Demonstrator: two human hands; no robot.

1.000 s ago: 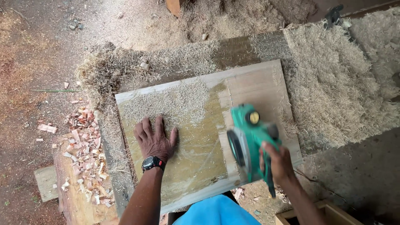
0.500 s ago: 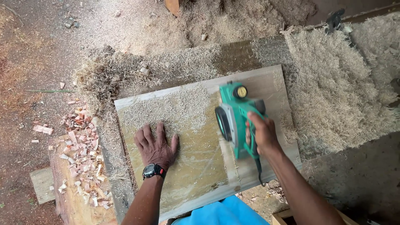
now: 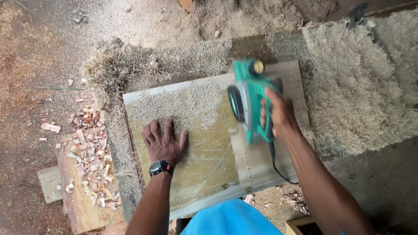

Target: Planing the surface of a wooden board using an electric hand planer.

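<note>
Gripping green planer, right hand

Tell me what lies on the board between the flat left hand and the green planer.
In the head view, only the board itself: a yellowish unplaned strip dusted with fine shavings separates the left hand from the green planer.

The ground is brown dirt. Big heaps of pale wood shavings lie on the right. Small reddish wood chips sit on the left.
</note>
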